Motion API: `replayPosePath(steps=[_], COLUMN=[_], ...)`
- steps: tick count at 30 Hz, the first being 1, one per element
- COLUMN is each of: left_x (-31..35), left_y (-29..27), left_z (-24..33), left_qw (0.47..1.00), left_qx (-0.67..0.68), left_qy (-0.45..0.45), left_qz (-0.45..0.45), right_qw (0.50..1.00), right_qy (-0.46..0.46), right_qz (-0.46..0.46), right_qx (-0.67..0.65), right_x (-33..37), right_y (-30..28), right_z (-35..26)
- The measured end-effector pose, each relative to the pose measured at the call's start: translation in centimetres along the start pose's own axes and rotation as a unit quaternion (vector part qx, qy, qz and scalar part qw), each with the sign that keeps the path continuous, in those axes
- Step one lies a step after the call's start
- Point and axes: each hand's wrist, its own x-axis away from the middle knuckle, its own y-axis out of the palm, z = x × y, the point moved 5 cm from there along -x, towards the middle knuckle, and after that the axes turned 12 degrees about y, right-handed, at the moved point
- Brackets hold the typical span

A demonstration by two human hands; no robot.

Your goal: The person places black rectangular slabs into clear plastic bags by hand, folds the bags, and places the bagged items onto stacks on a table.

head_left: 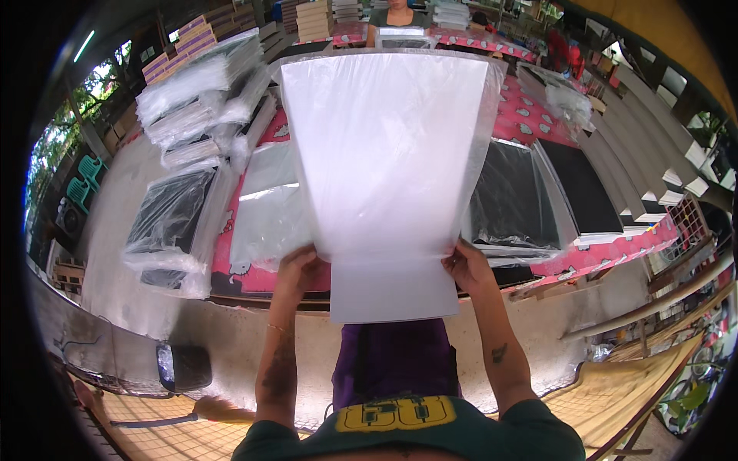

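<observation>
A large white sheet or board (392,146) stands tilted up in front of me, partly inside a clear plastic sleeve (492,92). Its bare lower end (393,288) sticks out of the sleeve toward my body. My left hand (301,267) pinches the sleeve's edge at the left of the board, and my right hand (466,265) does the same at the right. Both sets of fingers are closed at the sleeve's mouth. Left of the board lies a flat pile of clear plastic sleeves (269,203). To the right, a black board in clear plastic (513,203) lies on the table.
A pink patterned cloth (530,107) covers the table. Plastic-wrapped stacks (184,115) rise at the left, above wrapped black boards (171,215). Unwrapped black-topped boards (580,188) and grey stacks (646,146) line the right. Across the table is another person (398,15). A broom (223,409) lies behind me.
</observation>
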Motion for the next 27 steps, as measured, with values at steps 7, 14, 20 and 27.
replayPosePath(steps=[7,14,20,27], left_x=[-6.4,-6.7,-5.5,2.4], left_y=[8.7,17.4,24.1,18.0], left_z=[8.3,11.7,4.9,-1.1], left_qw=[0.963,0.955,0.967,0.97], left_qx=[-0.055,0.104,-0.107,-0.148], left_qy=[0.253,0.278,0.223,0.008], left_qz=[-0.071,-0.023,-0.066,-0.191], right_qw=[0.998,0.977,0.913,0.857], right_qy=[-0.026,-0.156,-0.365,-0.429], right_qz=[0.001,-0.032,0.058,0.165], right_qx=[-0.057,-0.143,-0.173,-0.233], right_x=[-0.2,4.1,2.3,2.0], right_y=[1.8,4.4,4.3,-2.1], right_z=[-1.8,-4.1,-10.0,-11.3])
